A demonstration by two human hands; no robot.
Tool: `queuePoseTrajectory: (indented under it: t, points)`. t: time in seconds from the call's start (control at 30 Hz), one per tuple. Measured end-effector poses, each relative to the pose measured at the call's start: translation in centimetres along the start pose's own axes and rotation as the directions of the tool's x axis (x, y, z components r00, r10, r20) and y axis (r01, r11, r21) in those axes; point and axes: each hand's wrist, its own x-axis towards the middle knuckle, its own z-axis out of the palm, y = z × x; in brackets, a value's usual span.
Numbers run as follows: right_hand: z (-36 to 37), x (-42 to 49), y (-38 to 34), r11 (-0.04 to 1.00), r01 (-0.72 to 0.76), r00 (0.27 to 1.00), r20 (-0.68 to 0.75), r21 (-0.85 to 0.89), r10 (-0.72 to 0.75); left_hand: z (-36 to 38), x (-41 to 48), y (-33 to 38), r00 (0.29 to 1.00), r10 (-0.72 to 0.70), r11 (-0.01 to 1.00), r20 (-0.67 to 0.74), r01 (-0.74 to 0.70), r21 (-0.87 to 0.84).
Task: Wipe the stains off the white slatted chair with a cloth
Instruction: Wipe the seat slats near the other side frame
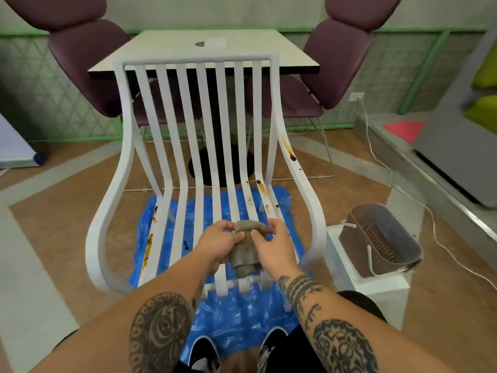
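In the head view, the white slatted chair stood on a blue plastic sheet, directly in front of the person. Both hands held a grey cloth over the front part of the seat slats. The left hand pinched the cloth's upper left part with curled fingers, and the right hand gripped its upper right part. The rest of the cloth hung down between them in a thick fold. Whether it touched the slats under it, I could not tell.

Brown stains were visible in several places: a long streak on the right armrest, marks on the right seat slats, and streaks along the left edge of the seat. The middle slats looked clean. The cloth was not on any stain, so I judged that most of the wiping was not yet done, and that the person was preparing the cloth.
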Motion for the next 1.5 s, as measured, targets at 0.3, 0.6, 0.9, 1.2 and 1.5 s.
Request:
queuePoseTrajectory:
  t: [0.3,0.6,0.9,1.2,1.5]
  points:
    - [-0.2,3.0,3.0,0.985,-0.080,0.997,0.004,-0.154,0.082,1.1,3.3,-1.4,0.987,-0.138,0.988,0.081,0.143,-0.052]
    - [0.9,6.2,6.3,0.408,0.082,0.996,0.085,-0.909,-0.011,-0.7,12.1,-5.8,0.973,0.220,0.655,-0.071,-0.093,0.750]
    - [3.6,13.1,4.9,0.560,0.134,0.991,0.122,-0.818,-0.059,-2.2,17.7,-6.9,0.924,0.375,0.410,0.070,-0.234,0.881]
    - [7.2,21.4,3.7,0.626,0.036,0.999,0.041,-0.779,-0.007,-2.3,24.7,-4.9,0.926,0.369,0.480,0.082,-0.265,0.837]
    - [7.5,24.6,4.2,0.736,-0.002,0.988,-0.114,-0.677,-0.102,-1.2,25.2,-5.1,0.932,0.360,0.431,0.032,-0.196,0.881]
